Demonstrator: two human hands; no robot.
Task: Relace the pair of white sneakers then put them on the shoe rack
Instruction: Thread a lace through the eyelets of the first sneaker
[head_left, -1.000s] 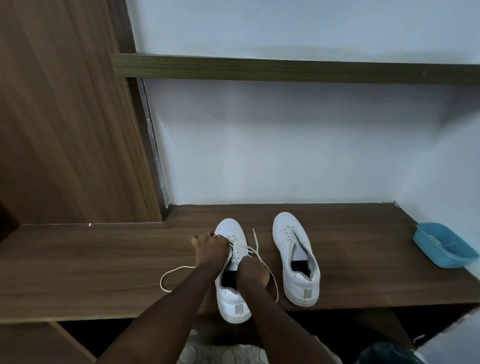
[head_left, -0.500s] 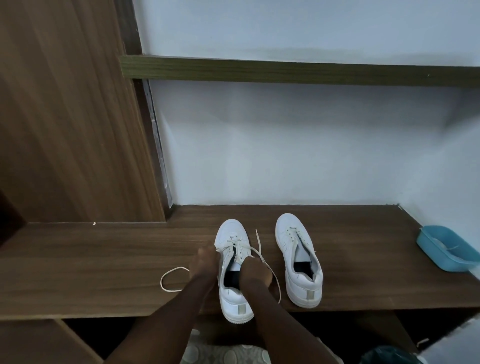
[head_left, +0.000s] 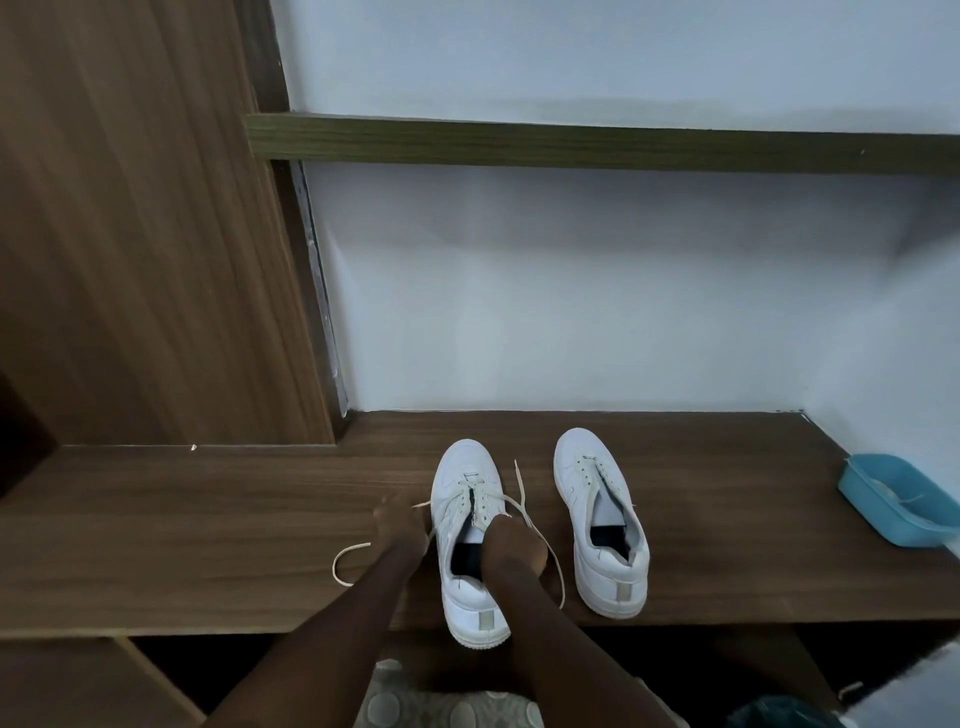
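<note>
Looking down from my head, the pair of white sneakers stands on the wooden bench, toes toward the wall. The left sneaker is the one I am working on; its heel sticks out past the bench's front edge. The right sneaker stands just beside it, apart from it, with nothing touching it.

My left hand is at the left sneaker's outer side, fingers curled and pinching the lace, which loops away from that hand across the bench to the left. My right hand sits over the shoe's opening, fingers bent down at the eyelets. Another strand of lace runs past this hand toward the bench edge, but I cannot tell what the fingers grip.

A blue tub sits at the bench's far right, and a narrow shelf crosses the wall above
</note>
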